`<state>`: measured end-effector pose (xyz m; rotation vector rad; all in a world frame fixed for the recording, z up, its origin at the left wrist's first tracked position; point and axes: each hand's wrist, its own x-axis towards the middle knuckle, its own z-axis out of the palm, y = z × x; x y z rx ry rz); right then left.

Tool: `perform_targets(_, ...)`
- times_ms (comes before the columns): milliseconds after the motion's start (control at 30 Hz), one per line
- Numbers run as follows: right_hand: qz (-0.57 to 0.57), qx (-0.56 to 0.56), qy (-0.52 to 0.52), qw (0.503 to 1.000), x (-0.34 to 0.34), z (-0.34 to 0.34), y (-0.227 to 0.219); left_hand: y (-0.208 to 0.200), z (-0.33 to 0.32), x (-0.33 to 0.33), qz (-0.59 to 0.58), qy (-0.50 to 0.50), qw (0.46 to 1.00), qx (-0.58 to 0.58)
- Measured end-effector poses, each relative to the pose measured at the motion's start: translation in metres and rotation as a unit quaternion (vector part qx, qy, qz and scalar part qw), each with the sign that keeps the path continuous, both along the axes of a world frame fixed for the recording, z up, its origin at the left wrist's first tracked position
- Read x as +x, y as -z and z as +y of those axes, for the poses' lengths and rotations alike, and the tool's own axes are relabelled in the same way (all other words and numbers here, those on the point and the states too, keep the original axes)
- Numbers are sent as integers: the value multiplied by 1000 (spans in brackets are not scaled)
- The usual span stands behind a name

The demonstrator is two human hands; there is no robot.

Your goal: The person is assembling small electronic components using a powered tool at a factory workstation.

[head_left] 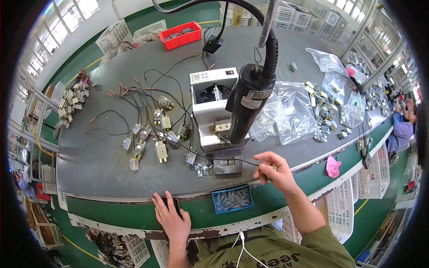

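My left hand (172,219) lies on the green front strip of the bench with its fingers spread. A dark flat object (178,205) shows partly beneath them. My right hand (275,173) is closed, thumb and fingers together, around the end of a black cable (239,160); whatever sits at that end is mostly hidden. The cable runs left across a metal fixture block (228,167) to a group of wired parts. Above the block hangs a black electric screwdriver (250,100), its tip in front of a white machine (210,109). Below it sits a blue tray (233,212) of small metal pieces.
Small metal parts (202,168) lie beside the block, with wired parts (161,152) further left. Plastic bags (292,114) and loose metal parts (328,123) cover the right side. A red bin (181,42) stands at the back. A pink scrap (333,166) lies right.
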<state>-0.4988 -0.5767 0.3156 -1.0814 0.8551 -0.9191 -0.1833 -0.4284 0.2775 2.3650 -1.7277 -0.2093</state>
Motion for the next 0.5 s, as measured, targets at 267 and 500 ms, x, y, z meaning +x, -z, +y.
perform_targets(267,59,-10,14,998,2,0,-5,-3,0,1,29,-7,1000,-5)
perform_targets(500,200,-105,-11,974,-4,3,3,-4,0,2,26,-1,1000,-15)
